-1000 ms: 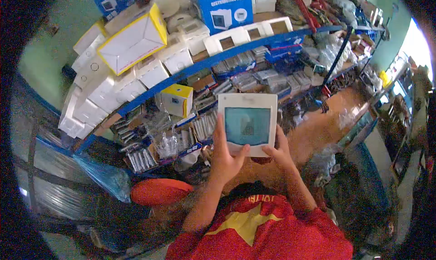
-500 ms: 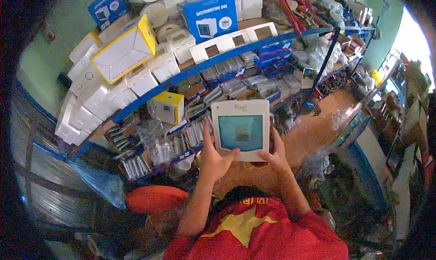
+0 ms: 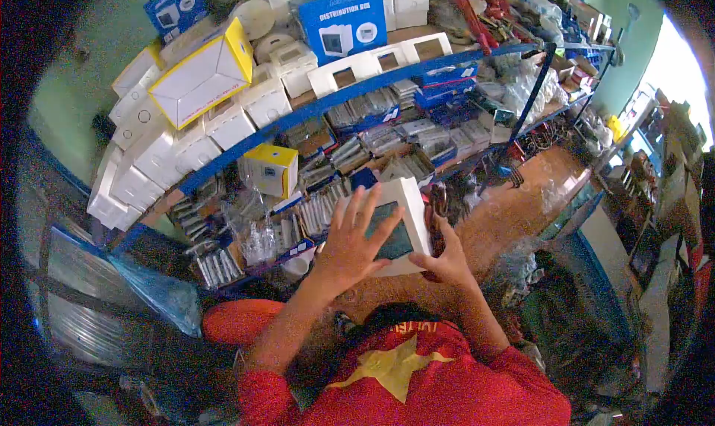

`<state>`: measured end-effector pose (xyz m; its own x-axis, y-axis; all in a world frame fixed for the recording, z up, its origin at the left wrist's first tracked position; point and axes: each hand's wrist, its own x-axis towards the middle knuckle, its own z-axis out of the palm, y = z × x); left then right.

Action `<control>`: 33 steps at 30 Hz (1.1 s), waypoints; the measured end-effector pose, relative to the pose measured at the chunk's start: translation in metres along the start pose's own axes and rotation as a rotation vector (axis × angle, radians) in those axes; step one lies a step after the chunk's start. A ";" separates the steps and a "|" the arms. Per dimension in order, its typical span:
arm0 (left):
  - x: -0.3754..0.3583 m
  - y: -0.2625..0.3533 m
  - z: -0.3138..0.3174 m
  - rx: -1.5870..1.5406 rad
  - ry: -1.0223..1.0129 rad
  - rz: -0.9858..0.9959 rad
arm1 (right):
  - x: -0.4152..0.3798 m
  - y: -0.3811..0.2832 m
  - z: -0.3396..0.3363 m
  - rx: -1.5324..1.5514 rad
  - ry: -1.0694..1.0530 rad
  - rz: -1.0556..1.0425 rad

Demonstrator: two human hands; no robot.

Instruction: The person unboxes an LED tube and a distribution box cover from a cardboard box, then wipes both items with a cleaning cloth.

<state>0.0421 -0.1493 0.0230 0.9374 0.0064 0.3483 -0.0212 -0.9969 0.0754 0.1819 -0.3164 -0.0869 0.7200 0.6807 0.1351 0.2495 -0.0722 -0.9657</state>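
Through the head view I see a white box [image 3: 407, 202] held in the air in front of the red shirt [image 3: 447, 385], tilted, with its dark greenish window [image 3: 398, 240] partly covered. My right hand [image 3: 447, 258] grips the box by its lower right edge, thumb on the near side. My left hand [image 3: 354, 236] is spread wide over the front, fingers apart; I cannot tell how firmly it touches. Beyond the box I have the shelf [image 3: 272, 132] with its blue edge, a blue carton [image 3: 357, 9] and a large yellow-and-white carton [image 3: 201, 76] on top, a smaller yellow carton [image 3: 272, 171] below.
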 end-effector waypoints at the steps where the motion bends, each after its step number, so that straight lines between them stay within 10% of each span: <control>1: -0.002 0.000 0.001 -0.005 -0.024 0.033 | -0.004 -0.003 0.001 0.053 -0.030 0.057; 20: -0.011 -0.030 0.027 0.102 0.347 0.180 | -0.016 -0.010 0.002 0.378 -0.090 0.261; 33: -0.009 -0.032 0.018 -0.096 -0.099 0.019 | -0.032 -0.021 0.007 0.336 -0.045 0.223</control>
<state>0.0408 -0.1185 0.0011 0.9660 -0.0249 0.2573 -0.0681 -0.9847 0.1602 0.1492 -0.3318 -0.0723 0.7014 0.7073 -0.0884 -0.1405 0.0155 -0.9900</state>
